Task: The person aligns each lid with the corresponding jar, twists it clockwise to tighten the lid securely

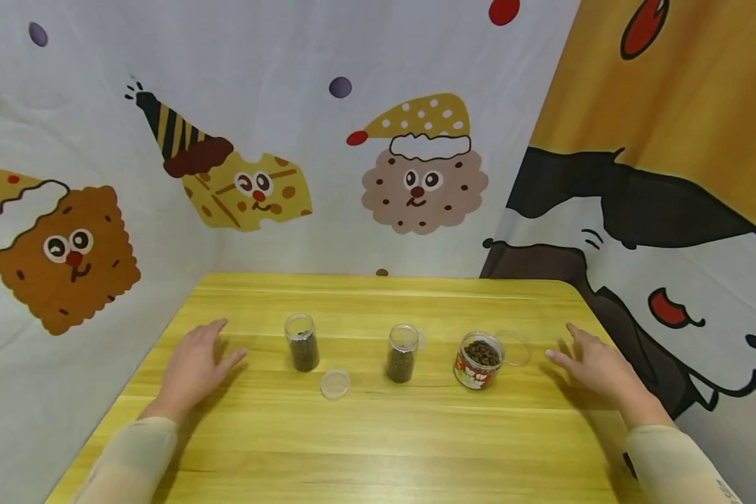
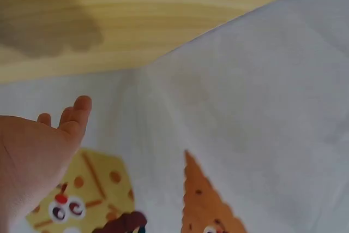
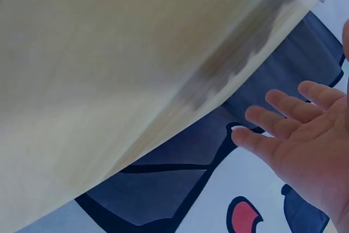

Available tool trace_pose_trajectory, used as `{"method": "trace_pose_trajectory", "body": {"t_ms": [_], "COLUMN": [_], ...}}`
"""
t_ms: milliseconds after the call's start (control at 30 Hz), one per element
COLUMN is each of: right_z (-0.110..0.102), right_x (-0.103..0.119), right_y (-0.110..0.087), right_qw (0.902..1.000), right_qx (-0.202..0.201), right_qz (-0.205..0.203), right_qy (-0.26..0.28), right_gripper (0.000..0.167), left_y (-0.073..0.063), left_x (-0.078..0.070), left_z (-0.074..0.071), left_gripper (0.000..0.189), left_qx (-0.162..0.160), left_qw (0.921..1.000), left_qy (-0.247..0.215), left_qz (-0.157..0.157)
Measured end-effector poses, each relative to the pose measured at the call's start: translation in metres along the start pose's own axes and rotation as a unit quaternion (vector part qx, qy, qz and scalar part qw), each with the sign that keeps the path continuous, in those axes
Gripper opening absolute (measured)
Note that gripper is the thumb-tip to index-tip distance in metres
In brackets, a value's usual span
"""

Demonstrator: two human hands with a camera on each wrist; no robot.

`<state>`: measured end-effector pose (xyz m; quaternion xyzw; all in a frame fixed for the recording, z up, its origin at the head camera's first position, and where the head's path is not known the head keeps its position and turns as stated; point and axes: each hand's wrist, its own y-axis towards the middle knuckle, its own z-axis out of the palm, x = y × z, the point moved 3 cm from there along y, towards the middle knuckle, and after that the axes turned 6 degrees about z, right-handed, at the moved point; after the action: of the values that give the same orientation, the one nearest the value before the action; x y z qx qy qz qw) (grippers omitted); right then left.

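Note:
My left hand (image 1: pixel 192 365) hovers over the left side of the table, fingers relaxed and holding nothing. Nearest to it stands a clear jar of dark contents (image 1: pixel 304 348), its top uncovered. A second clear jar (image 1: pixel 401 360), also partly filled with dark bits, is upright near the middle. To its right sits a short, wide jar (image 1: pixel 477 364) with a red printed label, full of brown pellets. My right hand (image 1: pixel 595 365) is above the right side, empty, with its fingers spread in the right wrist view.
A round clear lid (image 1: pixel 335 385) lies between the two tall jars, toward the front. Another clear lid (image 1: pixel 514 348) lies beside the labelled jar, and a small one (image 1: pixel 421 340) behind the middle jar. Printed cloth (image 1: pixel 290 56) hangs behind the wooden table (image 1: pixel 378 448).

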<state>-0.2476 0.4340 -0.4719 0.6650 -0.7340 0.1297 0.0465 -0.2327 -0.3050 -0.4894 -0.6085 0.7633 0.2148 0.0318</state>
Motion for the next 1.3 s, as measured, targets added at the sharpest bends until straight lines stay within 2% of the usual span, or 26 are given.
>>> {"method": "trace_pose_trajectory", "body": {"t_ms": [100, 267, 500, 633, 800, 967, 1133, 1300], "right_z": [-0.003, -0.008, -0.012, -0.015, -0.011, -0.011, -0.011, -0.009], "right_x": [0.003, 0.008, 0.015, 0.017, 0.017, 0.017, 0.017, 0.020], "right_y": [-0.001, -0.004, -0.002, 0.002, -0.001, -0.002, -0.001, -0.001], "right_qw": [1.0000, 0.9999, 0.9995, 0.9994, 0.9992, 0.9992, 0.9992, 0.9991], "right_qx": [0.007, 0.008, 0.022, 0.026, 0.036, 0.032, 0.029, 0.029], "right_qz": [0.000, -0.010, -0.020, -0.017, -0.014, -0.019, -0.023, -0.029], "right_qy": [0.005, 0.003, 0.014, 0.011, 0.013, 0.016, 0.013, 0.009], "right_gripper": [0.108, 0.104, 0.103, 0.103, 0.103, 0.102, 0.102, 0.101], "left_y": [0.000, -0.003, -0.003, 0.001, -0.003, -0.008, -0.011, -0.013], "left_x": [-0.015, -0.042, -0.075, -0.086, -0.090, -0.097, -0.112, -0.131], "left_z": [-0.006, -0.014, -0.024, -0.024, -0.019, -0.017, -0.014, -0.004], "left_gripper": [0.078, 0.065, 0.053, 0.054, 0.057, 0.059, 0.059, 0.061], "left_qx": [-0.014, -0.015, -0.040, -0.033, -0.007, -0.007, -0.016, -0.011], "left_qw": [0.9999, 0.9998, 0.9984, 0.9972, 0.9976, 0.9967, 0.9948, 0.9911], "left_qy": [-0.009, -0.010, -0.004, -0.011, -0.016, -0.021, -0.032, -0.044], "left_qz": [-0.003, -0.001, 0.041, 0.067, 0.068, 0.078, 0.095, 0.125]}}
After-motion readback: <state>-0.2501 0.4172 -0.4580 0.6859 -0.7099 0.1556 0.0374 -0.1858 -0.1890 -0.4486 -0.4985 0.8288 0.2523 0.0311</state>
